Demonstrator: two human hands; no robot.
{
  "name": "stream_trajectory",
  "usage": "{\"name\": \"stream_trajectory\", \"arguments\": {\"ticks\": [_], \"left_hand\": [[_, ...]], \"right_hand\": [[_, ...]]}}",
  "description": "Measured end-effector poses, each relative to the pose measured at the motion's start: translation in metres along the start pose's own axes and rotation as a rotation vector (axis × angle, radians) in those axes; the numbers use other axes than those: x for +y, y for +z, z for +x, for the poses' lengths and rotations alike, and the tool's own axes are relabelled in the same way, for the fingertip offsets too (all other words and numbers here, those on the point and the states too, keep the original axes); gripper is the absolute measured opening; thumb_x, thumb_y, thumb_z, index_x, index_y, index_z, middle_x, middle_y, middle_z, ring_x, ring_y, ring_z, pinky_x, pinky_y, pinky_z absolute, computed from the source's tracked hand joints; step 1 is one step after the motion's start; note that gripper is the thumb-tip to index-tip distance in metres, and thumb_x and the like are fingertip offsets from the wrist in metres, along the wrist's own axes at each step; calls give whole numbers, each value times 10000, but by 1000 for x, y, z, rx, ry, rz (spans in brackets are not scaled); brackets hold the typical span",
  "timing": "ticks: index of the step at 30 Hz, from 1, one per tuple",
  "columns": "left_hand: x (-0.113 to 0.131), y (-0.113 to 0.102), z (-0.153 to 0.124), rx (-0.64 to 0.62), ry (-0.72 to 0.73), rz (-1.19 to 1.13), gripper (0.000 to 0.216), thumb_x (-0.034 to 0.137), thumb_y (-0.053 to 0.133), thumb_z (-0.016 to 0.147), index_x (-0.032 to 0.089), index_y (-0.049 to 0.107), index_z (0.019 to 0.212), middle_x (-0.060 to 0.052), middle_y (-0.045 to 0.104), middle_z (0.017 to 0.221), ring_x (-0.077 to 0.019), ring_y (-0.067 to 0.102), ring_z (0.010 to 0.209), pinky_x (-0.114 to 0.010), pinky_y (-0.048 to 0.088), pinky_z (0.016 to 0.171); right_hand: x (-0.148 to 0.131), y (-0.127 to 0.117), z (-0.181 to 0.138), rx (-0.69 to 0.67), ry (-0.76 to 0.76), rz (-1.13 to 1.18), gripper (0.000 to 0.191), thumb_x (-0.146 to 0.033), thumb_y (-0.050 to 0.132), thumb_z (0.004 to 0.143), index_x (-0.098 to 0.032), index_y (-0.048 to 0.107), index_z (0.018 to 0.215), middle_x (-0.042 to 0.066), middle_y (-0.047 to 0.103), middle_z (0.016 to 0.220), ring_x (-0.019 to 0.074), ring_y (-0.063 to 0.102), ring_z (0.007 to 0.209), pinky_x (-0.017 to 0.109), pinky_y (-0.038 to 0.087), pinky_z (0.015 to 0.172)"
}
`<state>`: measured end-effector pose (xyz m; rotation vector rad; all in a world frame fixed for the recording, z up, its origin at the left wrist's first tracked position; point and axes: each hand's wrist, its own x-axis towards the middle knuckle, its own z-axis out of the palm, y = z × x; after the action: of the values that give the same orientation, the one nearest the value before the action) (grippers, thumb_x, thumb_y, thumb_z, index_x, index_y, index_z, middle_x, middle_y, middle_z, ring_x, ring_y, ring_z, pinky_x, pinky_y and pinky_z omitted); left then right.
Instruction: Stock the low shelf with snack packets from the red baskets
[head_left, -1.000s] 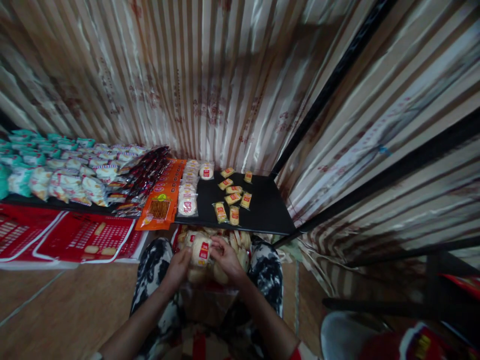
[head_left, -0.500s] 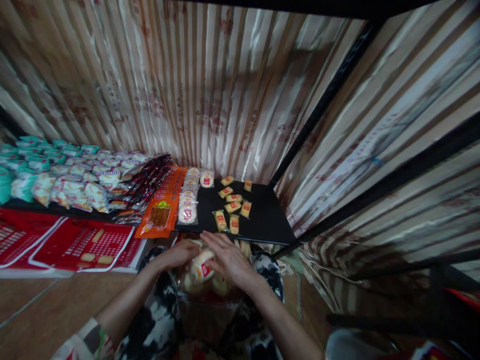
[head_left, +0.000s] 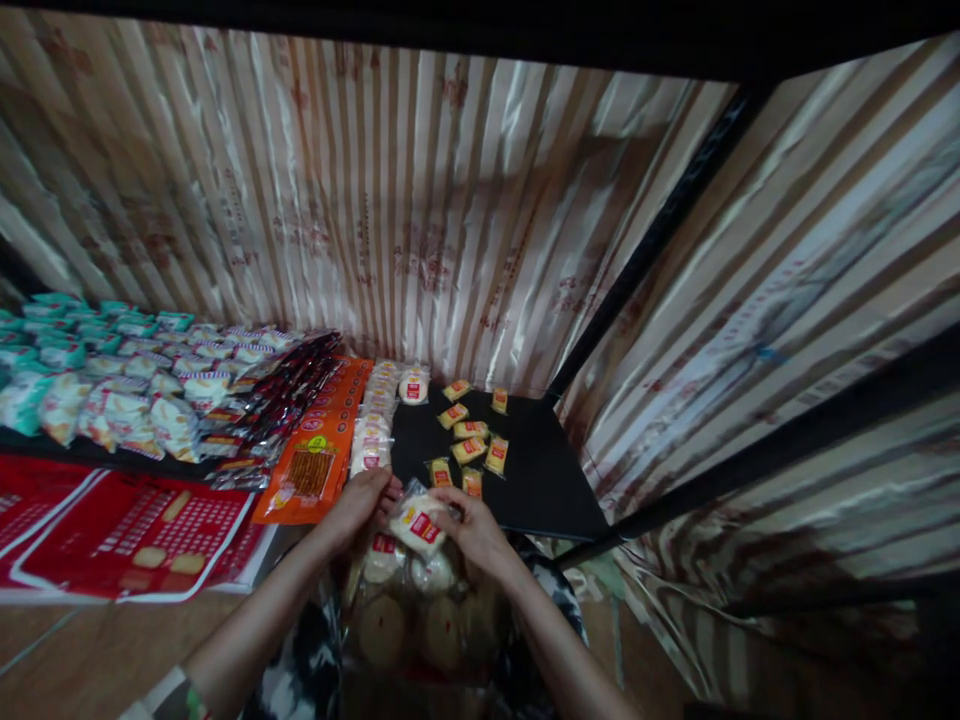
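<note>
The left hand [head_left: 364,503] covers the near end of the row of round white crackers in clear wrappers [head_left: 380,420]; whether its curled fingers grip anything, I cannot tell. The lower ends of 2 of the 8 small yellow oblong packets [head_left: 469,450] are hidden, and the clear plastic bag of round crackers [head_left: 442,632] is dim. 0.5 s ago the right hand [head_left: 454,512] lay spread over the red-labelled round white cracker packet [head_left: 418,526]; now it pinches that packet's right side, tilted above the bag, by the black shelf's [head_left: 547,480] front edge. Both forearms reach forward, converging.
</note>
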<state>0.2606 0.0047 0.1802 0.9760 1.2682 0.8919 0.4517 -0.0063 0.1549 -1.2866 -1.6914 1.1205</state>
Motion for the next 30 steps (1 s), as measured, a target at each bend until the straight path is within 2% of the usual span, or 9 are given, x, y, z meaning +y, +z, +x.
{"name": "stream_trajectory", "arguments": {"ticks": [4, 7, 9, 13, 16, 20, 30], "left_hand": [[8, 6, 17, 191, 260, 227, 297, 406, 428, 787, 169, 591, 866, -58, 633, 852, -170, 600, 789, -272, 494, 652], [10, 17, 27, 310, 409, 473, 247, 286, 412, 799, 188, 596, 932, -68, 626, 1004, -189, 567, 980, -335, 445, 871], [8, 27, 35, 315, 445, 568, 251, 231, 404, 797, 173, 594, 950, -84, 604, 1085, -190, 534, 1057, -349, 391, 958], [0, 46, 62, 264, 348, 619, 310, 207, 394, 810, 121, 570, 1050, -125, 555, 1204, -195, 486, 1154, -330, 338, 1024], [-4, 54, 85, 274, 258, 602, 375, 187, 397, 808, 81, 532, 1142, -154, 481, 1309, -207, 401, 1252, -330, 268, 1075], [-2, 57, 112, 269, 245, 555, 412, 143, 365, 809, 72, 508, 1189, -146, 451, 1345, -201, 373, 1275, -330, 241, 1090], [12, 54, 146, 304, 171, 499, 510, 14, 360, 739, 79, 486, 1229, -125, 451, 1354, -192, 386, 1272, -314, 266, 1082]], "right_hand": [[21, 4, 33, 162, 117, 251, 327, -411, 596, 692, -173, 613, 915, 39, 681, 775, 176, 627, 676, 289, 498, 617], [33, 7, 62, 305, 213, 380, 356, -433, 601, 664, -170, 590, 905, 34, 676, 733, 174, 629, 638, 282, 496, 594], [39, 8, 83, 381, 238, 353, 320, -410, 590, 674, -187, 590, 903, 24, 682, 754, 175, 638, 681, 278, 498, 627], [39, 5, 123, 436, 250, 99, 249, -349, 532, 735, -207, 607, 926, 20, 691, 833, 172, 640, 797, 270, 487, 698], [29, 1, 148, 402, 295, -131, 242, -309, 493, 776, -205, 611, 961, 33, 690, 891, 170, 636, 840, 267, 471, 729], [13, 0, 172, 350, 354, -360, 263, -279, 459, 818, -195, 594, 1027, 58, 685, 950, 174, 625, 919, 259, 449, 763], [15, 4, 205, 286, 379, -634, 294, -327, 407, 868, -193, 584, 1059, 85, 688, 937, 208, 625, 916, 284, 438, 716]]}}
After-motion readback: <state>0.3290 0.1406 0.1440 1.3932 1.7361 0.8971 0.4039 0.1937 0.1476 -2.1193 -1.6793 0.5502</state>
